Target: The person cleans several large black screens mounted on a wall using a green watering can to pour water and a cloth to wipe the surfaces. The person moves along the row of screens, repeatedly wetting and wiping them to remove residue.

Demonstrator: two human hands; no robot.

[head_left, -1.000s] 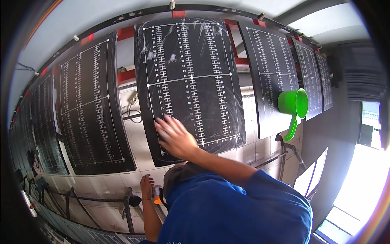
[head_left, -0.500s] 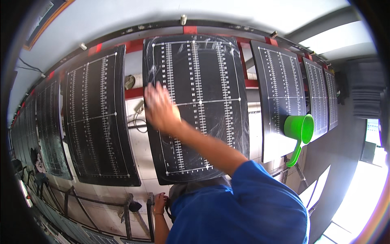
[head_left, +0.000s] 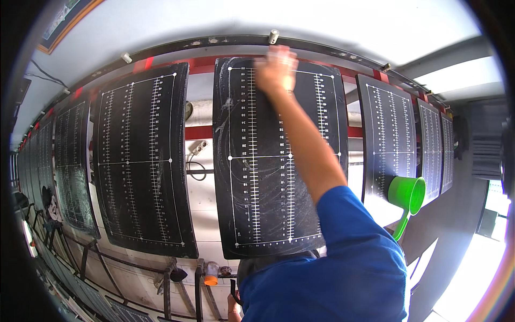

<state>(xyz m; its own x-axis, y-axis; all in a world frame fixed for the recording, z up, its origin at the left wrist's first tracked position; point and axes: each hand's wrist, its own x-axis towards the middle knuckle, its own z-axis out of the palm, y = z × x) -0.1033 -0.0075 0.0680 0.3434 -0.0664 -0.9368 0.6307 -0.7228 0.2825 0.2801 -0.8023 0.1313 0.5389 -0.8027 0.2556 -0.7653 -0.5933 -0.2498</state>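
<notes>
Swept to the far edge, spread right grip [head_left: 277,67] blurs over pale-smeared, white-ruled black board [head_left: 271,137]; left grip [head_left: 233,307] too hidden to tell.

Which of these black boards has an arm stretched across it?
The large central board; only this one has the right arm over it, with the right hand at its far edge.
</notes>
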